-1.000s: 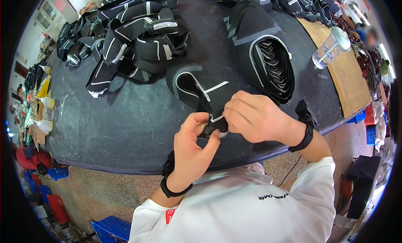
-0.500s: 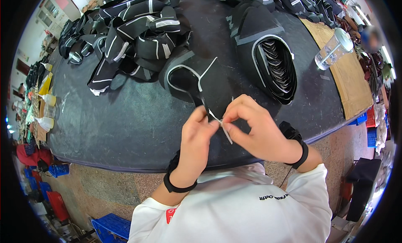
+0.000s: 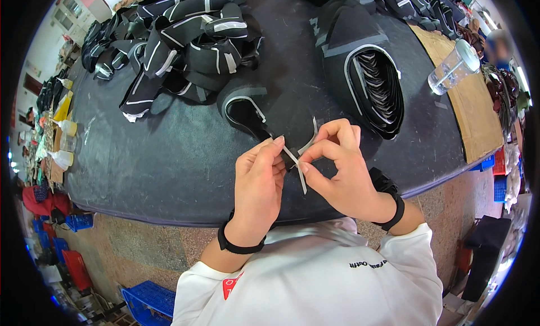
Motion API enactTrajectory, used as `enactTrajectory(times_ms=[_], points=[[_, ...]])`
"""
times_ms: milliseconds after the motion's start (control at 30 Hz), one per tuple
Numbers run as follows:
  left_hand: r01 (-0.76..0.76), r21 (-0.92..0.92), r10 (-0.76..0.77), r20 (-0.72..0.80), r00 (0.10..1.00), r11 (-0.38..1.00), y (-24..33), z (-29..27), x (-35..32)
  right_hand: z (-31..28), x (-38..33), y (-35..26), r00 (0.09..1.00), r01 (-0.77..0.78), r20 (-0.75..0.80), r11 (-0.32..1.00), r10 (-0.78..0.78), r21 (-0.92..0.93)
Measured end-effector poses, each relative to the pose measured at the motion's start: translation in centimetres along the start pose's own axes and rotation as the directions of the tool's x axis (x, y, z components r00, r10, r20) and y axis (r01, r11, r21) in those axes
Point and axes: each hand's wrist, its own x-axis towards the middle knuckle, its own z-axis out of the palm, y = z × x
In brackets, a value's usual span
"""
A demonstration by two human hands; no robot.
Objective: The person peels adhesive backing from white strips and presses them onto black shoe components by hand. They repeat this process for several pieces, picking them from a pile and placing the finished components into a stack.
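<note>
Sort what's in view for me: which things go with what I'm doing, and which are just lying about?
In use:
pale strip, pinched by left hand and right hand
black piece by the left hand
probably the pile of similar black pieces and nested black stack

Seemingly just lying about:
lidded clear cup
brown cardboard sheet
blue basket

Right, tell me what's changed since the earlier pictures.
The right hand has gone from a loose fist at the black piece to a thumb-and-finger pinch on a white strip, whose loose end now points toward the person. The left hand's thumb has shifted away from the person. The pile of black pieces, nested stack and clear cup stayed put.
</note>
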Motion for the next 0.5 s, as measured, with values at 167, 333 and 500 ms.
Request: enactTrajectory(times_ms=[167,333,500], points=[[-0.034,0.032,0.034,-0.008,0.999,0.999,-0.2,0.6,-0.1,0.0,-0.1,-0.2,0.999,0.001,-0.038,0.997,-0.004,-0.081],[-0.059,0.064,0.06,-0.022,0.998,0.996,-0.3,0.9,-0.2,0.1,-0.3,-0.3,0.999,0.002,-0.047,0.997,-0.006,-0.081],[-0.123,0.105,0.126,-0.024,0.992,0.987,-0.2,2.1,-0.5,0.2,0.0,0.0,0.997,0.001,-0.08,0.994,-0.009,-0.107]])
